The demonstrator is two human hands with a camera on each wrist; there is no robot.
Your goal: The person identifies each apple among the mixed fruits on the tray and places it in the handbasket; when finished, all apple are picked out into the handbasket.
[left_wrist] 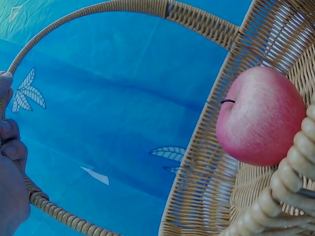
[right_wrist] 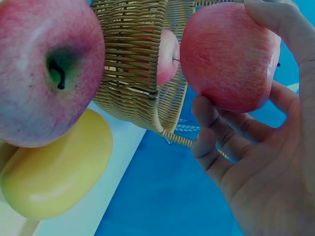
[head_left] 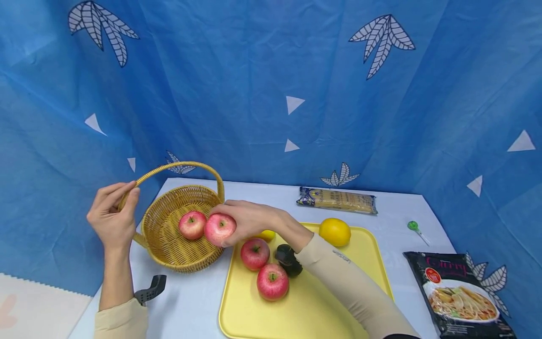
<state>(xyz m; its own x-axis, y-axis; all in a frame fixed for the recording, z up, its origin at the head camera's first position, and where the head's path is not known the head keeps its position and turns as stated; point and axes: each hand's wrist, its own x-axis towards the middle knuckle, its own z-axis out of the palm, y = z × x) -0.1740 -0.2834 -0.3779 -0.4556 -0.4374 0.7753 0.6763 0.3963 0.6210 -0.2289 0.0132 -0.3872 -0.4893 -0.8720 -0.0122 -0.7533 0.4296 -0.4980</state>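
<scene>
The left hand (head_left: 113,214) pinches the arched handle (head_left: 182,164) of a woven basket (head_left: 186,266) on the left of the table. Inside the basket lies one red apple (head_left: 192,225), also seen in the left wrist view as a pink apple (left_wrist: 261,116). My right hand (head_left: 247,220) grips another red apple (head_left: 219,229) over the basket's right rim. Thumb and curled fingers wrap that held apple (right_wrist: 229,56) in the right wrist view. Two more red apples, one at the left (head_left: 255,254) and one nearer (head_left: 273,281), lie on a yellow tray (head_left: 315,313).
The tray also bears a dark avocado-like fruit (head_left: 288,260), a lemon (head_left: 335,232) and a yellow fruit (right_wrist: 59,169) partly hidden behind the right hand. A noodle pack (head_left: 337,200) lies behind; a green lollipop (head_left: 413,226) and a black curry packet (head_left: 461,294) are at right.
</scene>
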